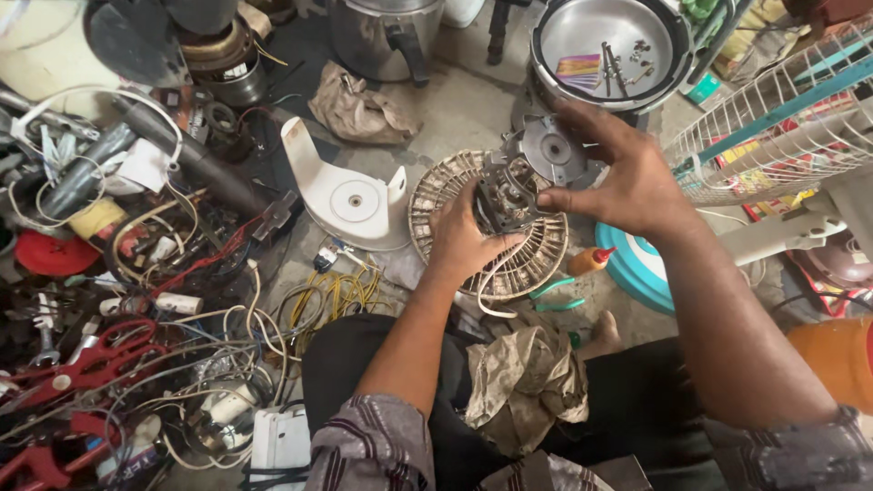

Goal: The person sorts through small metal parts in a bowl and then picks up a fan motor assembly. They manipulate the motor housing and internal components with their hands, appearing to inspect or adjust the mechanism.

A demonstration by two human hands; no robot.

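Nearest, at the bottom edge: patterned sleeves and dark trousers, with a crumpled dirty rag (526, 386) lying on the lap. Beside the left knee, a small white plastic box (280, 443) on the floor, and farther left a tangle of wires with red-handled cutters (86, 364).

Above the lap, raised over the floor: a small grey fan motor (520, 182), held between both hands. Left hand (466, 244) under it, fingers curled closed around the lower body of the motor. Right hand (627, 177) from above and the right side, fingers (559, 198) closed on the round metal end of the motor, thumb stretched over the top.

Directly below the motor, on the floor: a dusty round fan grille (527, 264), partly hidden by the left hand. Just right of it, a small orange bottle with red cap (589, 261) and a teal round base (637, 268). Left of the grille, a white plastic housing (341, 195) and a bundle of yellow wires (341, 295).

Farther away: a metal bowl (659, 55) holding screws and small tools, a second rag (359, 114), a steel pot (386, 32). At far right, a white wire fan guard (773, 118).
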